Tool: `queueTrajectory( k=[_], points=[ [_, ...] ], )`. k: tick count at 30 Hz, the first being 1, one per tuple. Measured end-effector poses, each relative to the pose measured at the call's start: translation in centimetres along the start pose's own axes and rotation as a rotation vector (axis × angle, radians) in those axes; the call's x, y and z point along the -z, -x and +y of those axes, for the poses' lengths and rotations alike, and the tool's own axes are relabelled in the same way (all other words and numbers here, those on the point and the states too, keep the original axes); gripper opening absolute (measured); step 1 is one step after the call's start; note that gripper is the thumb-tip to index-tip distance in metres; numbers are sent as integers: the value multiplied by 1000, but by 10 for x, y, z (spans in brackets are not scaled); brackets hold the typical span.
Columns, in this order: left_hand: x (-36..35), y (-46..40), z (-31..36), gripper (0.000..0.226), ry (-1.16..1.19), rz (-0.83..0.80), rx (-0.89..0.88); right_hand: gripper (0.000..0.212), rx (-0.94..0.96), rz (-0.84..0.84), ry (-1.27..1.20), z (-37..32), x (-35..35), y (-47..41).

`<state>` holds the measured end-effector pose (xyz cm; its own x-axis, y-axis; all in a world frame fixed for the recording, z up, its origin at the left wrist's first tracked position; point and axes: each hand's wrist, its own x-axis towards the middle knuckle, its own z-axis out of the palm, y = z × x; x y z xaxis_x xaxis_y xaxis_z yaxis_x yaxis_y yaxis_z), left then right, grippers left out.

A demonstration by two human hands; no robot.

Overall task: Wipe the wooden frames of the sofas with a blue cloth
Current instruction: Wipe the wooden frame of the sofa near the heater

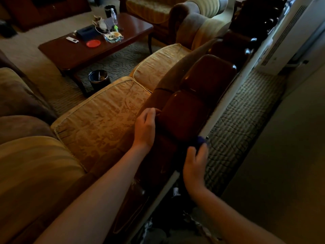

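Along the back edge of the sofa's top rail, the right hand (194, 164) held the blue cloth (201, 140) bunched under its fingertips, fingers curled down over it and close together, pressing it where the dark wooden frame (202, 81) met the pale strip running behind it. Only a small tuft of the cloth showed past the fingers; how much lay under the palm could not be told. The left hand (145, 127) rested on the front side of the same rail, fingers loosely bent and slightly spread, touching the wood beside the seat cushion (103, 118) and holding nothing.

The step in hand looked like wiping the glossy, rounded wooden top of the backrest. To do it well, the cloth would likely want opening out flatter so that more of it met the curved wood, then drawing along the rail in long overlapping strokes toward the far end, following each rounded segment and dipping into the seams between them, where dust would probably collect. The left hand served best as a brace. The cloth should keep to the wood and off the patterned fabric. Much of the rail farther along still lay ahead.
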<state>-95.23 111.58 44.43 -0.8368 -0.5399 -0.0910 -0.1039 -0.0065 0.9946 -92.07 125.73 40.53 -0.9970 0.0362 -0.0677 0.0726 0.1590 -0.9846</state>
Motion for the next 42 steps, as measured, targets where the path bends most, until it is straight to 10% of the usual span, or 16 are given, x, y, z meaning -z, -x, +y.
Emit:
queueTrajectory(
  k=[6, 14, 19, 26, 36, 42],
  points=[
    [-1, -1, 0, 44, 17, 14, 0, 31, 73, 282, 37, -32, 2, -59],
    [0, -1, -2, 40, -6, 16, -4, 11, 133, 6, 74, 15, -11, 32],
    [18, -17, 11, 29, 452, -5, 448, 12, 402, -73, 344, 18, 12, 15],
    [92, -4, -4, 15, -653, -400, 468, 18, 1009, -199, 848, -28, -17, -8],
    [136, 30, -31, 31, -878, -505, 612, 28, 728, -994, 1683, -88, -134, -44],
    [148, 41, -37, 35, -685, -450, 624, 29, 795, -1293, 1604, -82, -145, -7]
  ],
)
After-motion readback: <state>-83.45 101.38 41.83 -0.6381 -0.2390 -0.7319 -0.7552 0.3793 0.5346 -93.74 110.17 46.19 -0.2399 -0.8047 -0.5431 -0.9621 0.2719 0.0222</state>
